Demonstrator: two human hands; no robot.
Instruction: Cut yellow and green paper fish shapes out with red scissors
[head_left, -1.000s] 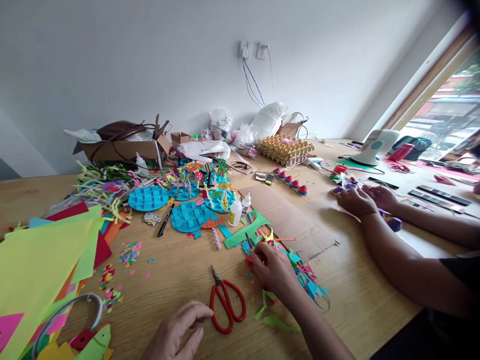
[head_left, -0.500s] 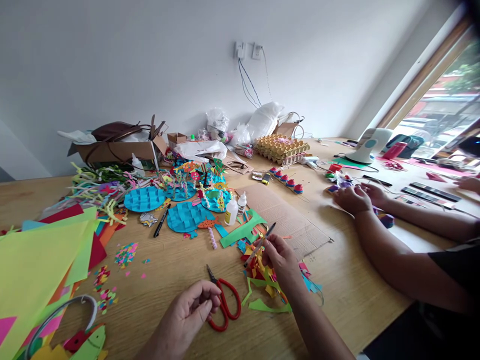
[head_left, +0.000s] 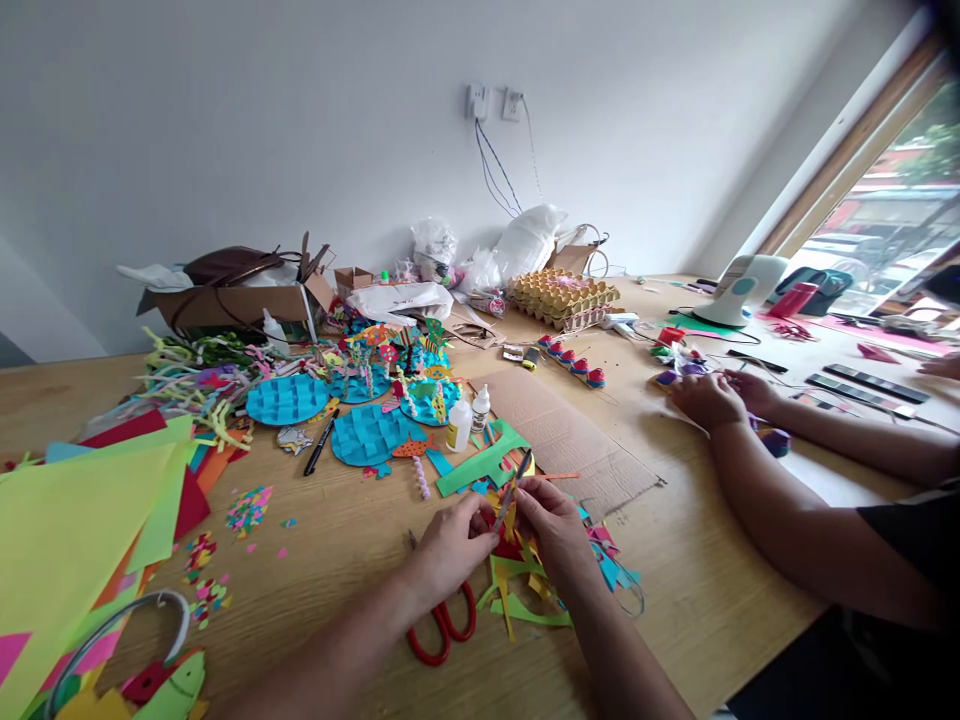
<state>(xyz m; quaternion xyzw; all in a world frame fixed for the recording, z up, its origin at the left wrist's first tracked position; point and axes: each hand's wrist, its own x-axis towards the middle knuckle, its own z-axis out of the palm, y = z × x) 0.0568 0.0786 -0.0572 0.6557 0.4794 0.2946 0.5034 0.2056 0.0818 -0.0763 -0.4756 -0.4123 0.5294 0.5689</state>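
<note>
A slim pen (head_left: 513, 487) slants upward between my hands, its dark end pointing away from me. My right hand (head_left: 556, 522) is closed on it with thumb and fingers. At its lower end my left hand (head_left: 454, 548) has its fingers pinched together on the pen. Beneath both hands lies a pile of coloured paper scraps (head_left: 538, 600), green, yellow, red and blue. Red-handled scissors (head_left: 429, 655) rest on the table under my left wrist, their blades mostly covered by that hand.
Blue egg-tray pieces (head_left: 375, 432) with paper fish stand ahead, beside two glue bottles (head_left: 460, 425) and a black marker (head_left: 321, 447). Coloured paper sheets (head_left: 82, 520) cover the left. A cardboard sheet (head_left: 577, 435) lies right of centre. Another person's arms (head_left: 787, 510) reach in from the right.
My left hand has moved up and right from beside the scissors to the pen's lower end. My right hand has shifted slightly left, and the pen stands a little steeper.
</note>
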